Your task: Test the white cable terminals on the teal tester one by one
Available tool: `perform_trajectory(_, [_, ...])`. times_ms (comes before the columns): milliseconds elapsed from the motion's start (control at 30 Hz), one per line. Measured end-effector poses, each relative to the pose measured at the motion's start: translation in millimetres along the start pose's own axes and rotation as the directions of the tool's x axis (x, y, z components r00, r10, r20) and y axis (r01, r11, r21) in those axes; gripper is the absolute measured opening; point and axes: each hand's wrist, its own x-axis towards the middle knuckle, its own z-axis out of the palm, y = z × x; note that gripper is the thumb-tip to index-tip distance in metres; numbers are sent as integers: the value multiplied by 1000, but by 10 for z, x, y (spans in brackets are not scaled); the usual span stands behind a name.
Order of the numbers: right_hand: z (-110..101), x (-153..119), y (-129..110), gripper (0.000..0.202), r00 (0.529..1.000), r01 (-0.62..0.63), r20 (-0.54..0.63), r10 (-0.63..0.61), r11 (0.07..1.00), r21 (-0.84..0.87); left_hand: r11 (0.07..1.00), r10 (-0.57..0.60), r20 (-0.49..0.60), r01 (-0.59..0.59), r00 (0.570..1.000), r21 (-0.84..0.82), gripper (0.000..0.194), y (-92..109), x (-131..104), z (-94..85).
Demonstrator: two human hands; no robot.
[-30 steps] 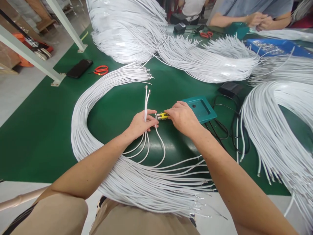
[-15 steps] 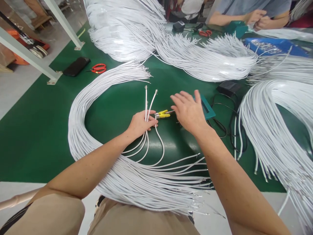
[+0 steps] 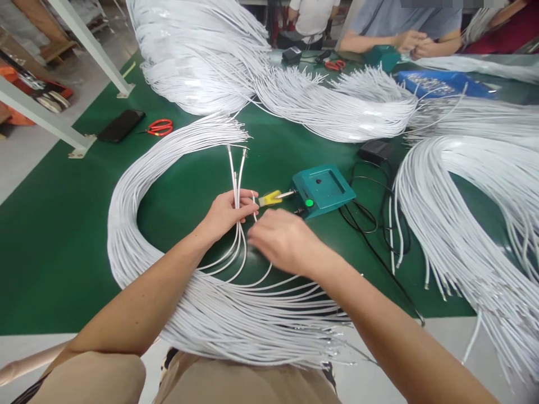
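The left hand [image 3: 225, 214] is pinching a few white cables [image 3: 236, 174] upright above the green bench [image 3: 63, 235]; the right hand [image 3: 280, 241], grip loosely curled and empty, is hovering beside them; picking one cable end cleanly is mattering most, near the yellow clip [image 3: 270, 198].

1. Desk [image 3: 63, 235]: wide, covered in dark green matting with a pale front edge; daylight-bright, even lighting with soft reflections on the mat.
2. Floor [image 3: 25, 151]: light grey, smooth, visible beyond the desk's left side.
3. Frame posts [image 3: 90, 47]: pale grey metal bars running diagonally at upper left, with foot plates resting on the desk edge.
4. Orange item [image 3: 17, 115]: partly hidden behind the posts, on the floor.
5. Wooden pallet or crate [image 3: 54, 47]: upper left corner, brown, only partly in view.
6. Far side: seated people [image 3: 404, 22] in grey-blue, white and dark red tops.
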Motion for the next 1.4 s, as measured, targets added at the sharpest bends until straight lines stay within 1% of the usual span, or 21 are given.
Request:
perform_trajectory(33, [19,-16,-121,26,997,67,50,-66,998,-16,1000,2,11,-2,1000,-12,41,-3,-2,4])
perform_trajectory(100, [84,-65,-319,26,987,95,136,-86,994,-59,1000,0,24,1,1000,-26,38,4,-9,10])
perform_trajectory(233, [124,-171,-543,15,952,-71,298,65,997,11,994,-32,33,35,999,-100,41,67,-34,-3])
perform_trajectory(333, [-21,-135,-509,15,903,-216,409,130,961,172,982,-69,51,76,996,-174,38,116,-50,-24])
perform_trajectory(400, [-148,-28,-353,20,899,-311,379,222,931,192,974,-71,92,89,993,-207,37,121,-55,-31])
perform_trajectory(467, [-244,116,-116,30,880,-448,272,389,871,204,973,-60,142,90,988,-213,37,104,-57,-28])
perform_trajectory(500, [-270,189,10,27,827,-555,137,546,751,358,975,-55,168,89,984,-204,36,91,-59,-24])
perform_trajectory(533, [-281,256,129,23,764,-574,46,644,645,505,978,-54,199,92,978,-186,36,79,-61,-19])
perform_trajectory(600, [-259,365,307,24,658,-515,-46,752,494,700,984,-57,259,98,964,-148,36,65,-68,-8])
perform_trajectory(633, [-229,404,358,23,638,-476,-60,768,454,753,985,-54,275,97,960,-142,37,63,-71,-3])
perform_trajectory(700, [-145,455,381,23,646,-417,-46,762,404,814,981,-22,264,71,964,-178,38,71,-74,5])
perform_trajectory(767, [-53,474,339,22,679,-388,-7,734,368,845,968,28,198,22,980,-248,37,84,-71,9])
perform_trajectory(900, [35,462,278,25,737,-405,73,672,352,844,959,39,83,-14,996,-283,35,108,-52,14])
perform_trajectory(967, [15,453,307,24,776,-408,22,630,475,780,958,22,61,-4,998,-286,40,118,-46,17])
perform_trajectory(1033, [-21,449,354,22,828,-373,-98,552,673,638,957,13,57,4,998,-291,42,128,-43,16])
perform_trajectory(1100, [-44,448,391,21,839,-350,-197,508,780,519,956,4,43,9,999,-294,41,134,-42,13])
perform_trajectory(1167, [-41,446,401,23,766,-393,-224,603,715,578,954,-8,17,13,1000,-299,37,135,-42,11])
perform_trajectory(1233, [-14,441,381,30,660,-430,-145,738,528,732,955,-26,-16,20,1000,-296,35,135,-44,13])
perform_trajectory(1267, [5,438,361,34,633,-436,-71,771,431,790,957,-33,-29,24,999,-288,34,136,-47,16])
perform_trajectory(1333, [43,437,306,38,642,-457,70,764,307,835,966,-34,-47,21,998,-258,32,139,-56,24])
perform_trajectory(1400, [75,446,244,37,655,-473,134,744,265,840,976,-21,-54,9,998,-219,30,142,-65,31])
